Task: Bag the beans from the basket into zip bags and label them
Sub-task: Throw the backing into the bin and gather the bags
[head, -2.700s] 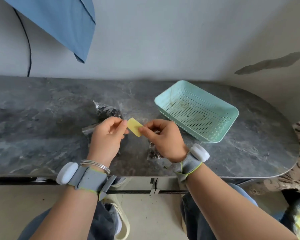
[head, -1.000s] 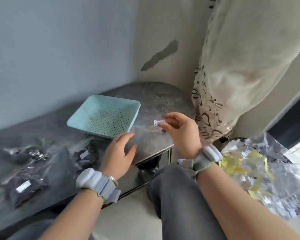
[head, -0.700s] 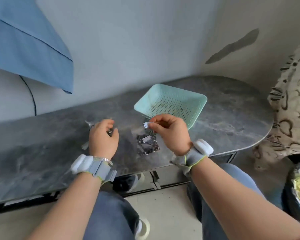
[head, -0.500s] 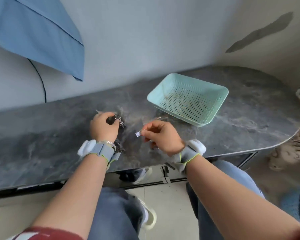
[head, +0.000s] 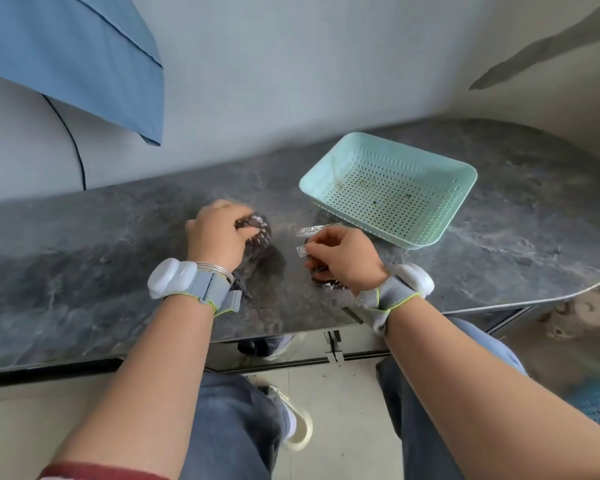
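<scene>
In the head view, the left hand (head: 218,233) curls its fingers round a clear zip bag of dark beans (head: 258,232) on the dark marble table (head: 84,258). The right hand (head: 345,254) pinches a small white label (head: 301,250) over a second bag (head: 326,283), near the mint basket (head: 388,192).

I can read nothing here: the small label (head: 300,250) I pinch beside the basket (head: 426,240) is blurred.
</scene>
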{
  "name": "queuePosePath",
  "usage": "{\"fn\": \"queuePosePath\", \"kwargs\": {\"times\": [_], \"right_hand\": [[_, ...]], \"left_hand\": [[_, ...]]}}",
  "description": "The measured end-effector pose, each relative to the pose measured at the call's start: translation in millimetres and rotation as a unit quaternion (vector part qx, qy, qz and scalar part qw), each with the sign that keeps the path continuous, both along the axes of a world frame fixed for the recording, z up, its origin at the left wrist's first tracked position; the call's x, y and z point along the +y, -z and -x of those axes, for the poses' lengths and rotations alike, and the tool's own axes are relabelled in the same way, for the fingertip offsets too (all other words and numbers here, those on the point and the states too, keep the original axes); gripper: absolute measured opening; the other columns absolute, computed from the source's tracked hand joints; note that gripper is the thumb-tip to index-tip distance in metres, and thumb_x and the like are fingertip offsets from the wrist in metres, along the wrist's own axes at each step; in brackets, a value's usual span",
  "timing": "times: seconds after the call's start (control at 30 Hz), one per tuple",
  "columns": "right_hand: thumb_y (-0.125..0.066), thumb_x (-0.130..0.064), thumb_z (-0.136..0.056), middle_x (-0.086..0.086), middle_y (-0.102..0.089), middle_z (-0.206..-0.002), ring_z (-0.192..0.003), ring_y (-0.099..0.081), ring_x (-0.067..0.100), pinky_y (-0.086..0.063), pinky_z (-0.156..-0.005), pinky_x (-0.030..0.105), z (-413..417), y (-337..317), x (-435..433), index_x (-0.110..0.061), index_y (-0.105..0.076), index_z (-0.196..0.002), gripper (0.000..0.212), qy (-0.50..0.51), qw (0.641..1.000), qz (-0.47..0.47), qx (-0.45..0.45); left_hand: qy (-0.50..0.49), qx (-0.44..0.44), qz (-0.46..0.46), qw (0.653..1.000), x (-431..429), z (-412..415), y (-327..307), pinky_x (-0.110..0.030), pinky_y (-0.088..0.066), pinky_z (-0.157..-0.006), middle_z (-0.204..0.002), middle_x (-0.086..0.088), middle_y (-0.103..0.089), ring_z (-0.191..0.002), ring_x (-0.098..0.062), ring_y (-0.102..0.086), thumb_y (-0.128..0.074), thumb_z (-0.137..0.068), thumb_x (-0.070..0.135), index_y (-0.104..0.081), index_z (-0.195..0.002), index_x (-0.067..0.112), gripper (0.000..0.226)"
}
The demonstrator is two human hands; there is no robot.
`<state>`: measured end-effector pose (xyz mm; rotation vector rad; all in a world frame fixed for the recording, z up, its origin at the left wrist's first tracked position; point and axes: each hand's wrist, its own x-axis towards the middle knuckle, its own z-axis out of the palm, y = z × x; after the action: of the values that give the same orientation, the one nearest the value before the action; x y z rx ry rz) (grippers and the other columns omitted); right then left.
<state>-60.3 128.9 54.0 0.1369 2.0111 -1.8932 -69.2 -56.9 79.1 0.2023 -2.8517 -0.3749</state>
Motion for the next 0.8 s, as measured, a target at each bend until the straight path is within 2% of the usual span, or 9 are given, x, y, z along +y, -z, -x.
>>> {"fn": "queuePosePath", "kwargs": {"times": [0.2, 0.23, 0.3, 0.37, 0.47, 0.53, 0.57, 0.7, 0.8], "right_hand": [[-0.063, -0.011, -0.085, 0.004, -0.063, -0.063, -0.067, -0.062, 0.027, -0.055, -0.071, 0.048, 2.8, 1.2, 14.3, -0.019, -0.060, -0.070, 0.017, 0.082, 0.995, -0.033, 0.054], [-0.064, -0.012, -0.085, 0.004, -0.063, -0.063, -0.065, -0.062, 0.026, -0.055, -0.070, 0.047, 2.1, 1.1, 16.5, -0.018, -0.061, -0.071, 0.016, 0.089, 0.994, -0.034, 0.058], [-0.064, -0.012, -0.085, 0.004, -0.063, -0.064, -0.062, -0.061, 0.020, -0.053, -0.068, 0.042, 0.0, 0.9, 21.0, -0.018, -0.061, -0.071, 0.016, 0.093, 0.992, -0.041, 0.069], [-0.064, -0.011, -0.086, 0.005, -0.065, -0.068, -0.060, -0.060, 0.016, -0.052, -0.066, 0.039, -2.1, 0.1, 24.4, -0.018, -0.061, -0.072, 0.016, 0.089, 0.992, -0.045, 0.075], [-0.068, -0.011, -0.084, 0.004, -0.065, -0.068, -0.058, -0.059, 0.015, -0.049, -0.058, 0.031, -4.9, -1.4, 26.1, -0.017, -0.062, -0.071, 0.015, 0.075, 0.993, -0.033, 0.080], [-0.072, -0.012, -0.080, 0.008, -0.065, -0.068, -0.059, -0.058, 0.017, -0.046, -0.053, 0.026, -8.3, -2.2, 22.7, -0.013, -0.064, -0.072, 0.012, 0.053, 0.995, -0.015, 0.083], [-0.074, -0.012, -0.079, 0.010, -0.065, -0.067, -0.058, -0.058, 0.018, -0.046, -0.051, 0.025, -10.5, -3.1, 20.2, -0.012, -0.065, -0.073, 0.010, 0.039, 0.996, -0.005, 0.086], [-0.077, -0.008, -0.074, 0.008, -0.066, -0.064, -0.049, -0.057, 0.011, -0.047, -0.049, 0.022, -20.1, -1.6, 1.1, -0.015, -0.064, -0.074, 0.015, -0.007, 0.997, 0.009, 0.074], [-0.074, -0.005, -0.077, 0.009, -0.064, -0.061, -0.054, -0.057, 0.022, -0.046, -0.049, 0.027, -21.1, 0.6, -10.3, -0.014, -0.061, -0.068, 0.018, 0.013, 0.998, 0.003, 0.058]], "left_hand": [[0.187, -0.201, 0.184, 0.944, 33.2, -28.0, -8.2, -0.038, -0.040, -0.091, -0.117, 0.004, -0.058, -0.110, -0.024, -0.048, -0.067, -0.081, 0.020, -0.064, -0.109, 0.030, 0.029], [0.219, -0.202, 0.136, 0.945, 34.7, -31.6, -5.0, -0.037, -0.040, -0.093, -0.117, 0.005, -0.058, -0.110, -0.022, -0.048, -0.069, -0.079, 0.016, -0.064, -0.111, 0.028, 0.034], [0.235, -0.191, -0.062, 0.951, 34.2, -41.7, 3.0, -0.030, -0.039, -0.099, -0.122, 0.005, -0.055, -0.113, -0.015, -0.049, -0.073, -0.076, 0.009, -0.060, -0.119, 0.023, 0.047], [0.180, -0.090, -0.203, 0.958, 28.7, -52.7, 15.4, -0.026, -0.040, -0.098, -0.119, 0.004, -0.055, -0.110, -0.013, -0.053, -0.071, -0.076, 0.003, -0.062, -0.116, 0.019, 0.044], [0.001, 0.046, -0.247, 0.968, 19.2, -63.5, 33.0, -0.031, -0.050, -0.086, -0.097, -0.005, -0.067, -0.090, -0.022, -0.064, -0.062, -0.084, 0.002, -0.066, -0.096, 0.013, 0.017], [-0.083, 0.003, -0.259, 0.962, 15.5, -63.1, 37.6, -0.039, -0.055, -0.075, -0.079, -0.009, -0.070, -0.070, -0.024, -0.066, -0.058, -0.089, 0.015, -0.064, -0.088, 0.009, 0.009], [-0.093, -0.025, -0.239, 0.966, 16.3, -61.5, 37.3, -0.039, -0.056, -0.070, -0.072, -0.010, -0.070, -0.064, -0.024, -0.066, -0.057, -0.090, 0.024, -0.064, -0.085, 0.008, 0.018], [-0.080, -0.098, -0.100, 0.987, 21.5, -63.5, 33.9, -0.030, -0.038, -0.055, -0.065, -0.007, -0.064, -0.063, -0.025, -0.056, -0.049, -0.089, 0.049, -0.062, -0.071, 0.009, 0.046], [-0.068, -0.116, -0.090, 0.987, 22.5, -63.7, 32.3, -0.030, -0.036, -0.055, -0.066, -0.006, -0.063, -0.065, -0.026, -0.054, -0.052, -0.088, 0.049, -0.062, -0.069, 0.010, 0.044]]}}
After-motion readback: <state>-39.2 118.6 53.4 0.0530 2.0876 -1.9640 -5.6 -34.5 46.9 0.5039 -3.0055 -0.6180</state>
